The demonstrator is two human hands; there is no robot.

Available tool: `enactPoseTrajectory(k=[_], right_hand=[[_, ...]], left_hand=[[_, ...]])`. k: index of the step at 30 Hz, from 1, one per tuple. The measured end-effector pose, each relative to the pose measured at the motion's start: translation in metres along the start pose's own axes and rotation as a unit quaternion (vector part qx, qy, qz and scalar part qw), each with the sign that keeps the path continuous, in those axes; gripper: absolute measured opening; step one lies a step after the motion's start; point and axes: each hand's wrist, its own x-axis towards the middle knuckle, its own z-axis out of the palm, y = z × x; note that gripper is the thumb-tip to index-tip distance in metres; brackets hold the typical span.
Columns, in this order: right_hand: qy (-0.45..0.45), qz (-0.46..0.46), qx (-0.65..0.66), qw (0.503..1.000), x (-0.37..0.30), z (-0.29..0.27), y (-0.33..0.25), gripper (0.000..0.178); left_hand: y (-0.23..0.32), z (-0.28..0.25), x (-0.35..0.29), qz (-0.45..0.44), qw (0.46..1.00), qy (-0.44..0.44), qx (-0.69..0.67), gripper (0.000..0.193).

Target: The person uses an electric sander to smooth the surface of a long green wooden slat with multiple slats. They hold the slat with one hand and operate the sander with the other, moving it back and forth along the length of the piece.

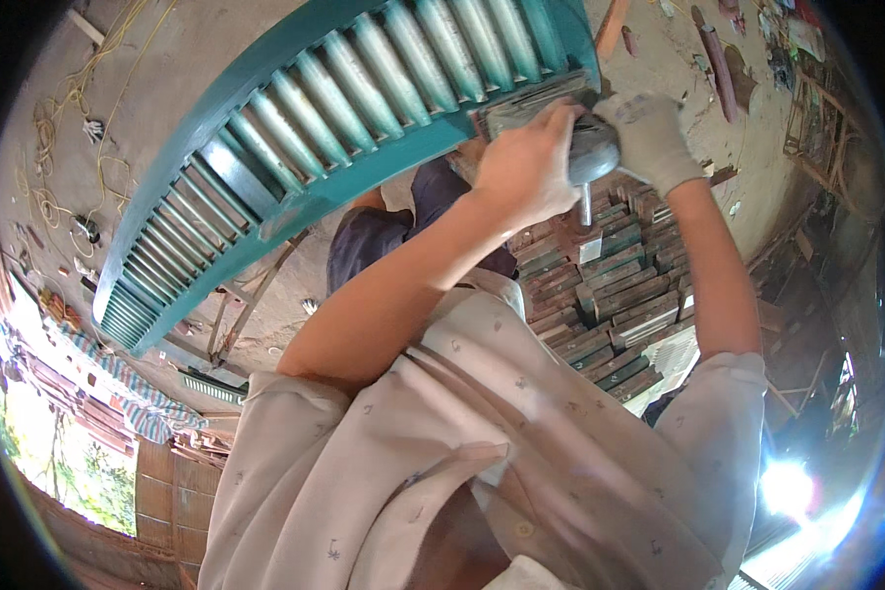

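Observation:
A long louvred shutter point(374, 169), painted teal with slats worn to pale bare patches, stretches from the lower left up to the top of the view. On its near end rail sits a grey hand-held sander point(592, 147) with a rounded body and a metal stub poking down. My bare left hand point(533, 162) is closed over the sander's near side. My right hand point(649, 138), in a pale work glove, grips its other end. The sander's underside is hidden against the rail and behind my left hand.
Stacked wooden slats point(619, 285) lie on the floor just below the sander. A wooden stand point(231, 320) is under the shutter. A yellow cord point(49, 138) coils on the floor at left. Wooden frames point(831, 138) lean at far right. Striped cloth point(118, 379) hangs at lower left.

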Motion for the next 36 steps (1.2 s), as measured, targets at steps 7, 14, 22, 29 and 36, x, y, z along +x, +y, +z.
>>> enactPoseTrajectory(k=[7, 14, 22, 29, 36], right_hand=[[-0.015, -0.054, 0.105, 0.993, 0.045, -0.026, -0.167, 0.018], [0.083, -0.079, 0.161, 0.980, 0.081, -0.022, -0.307, 0.023], [-0.037, -0.038, 0.138, 0.989, 0.065, -0.035, -0.242, 0.019], [0.005, -0.007, 0.093, 0.996, 0.018, -0.001, -0.065, 0.024], [0.014, 0.034, -0.013, 0.999, -0.023, 0.024, 0.054, 0.038]], left_hand=[[-0.072, -0.100, -0.131, -0.014, 0.997, 0.046, 0.067, 0.089], [-0.119, -0.174, -0.223, -0.061, 0.988, 0.079, 0.115, 0.088], [-0.105, -0.138, -0.176, 0.010, 0.989, 0.077, 0.123, 0.083], [-0.033, -0.032, -0.059, 0.047, 0.988, 0.118, 0.093, 0.080], [0.013, 0.036, 0.027, 0.046, 0.998, 0.046, 0.014, 0.069]])
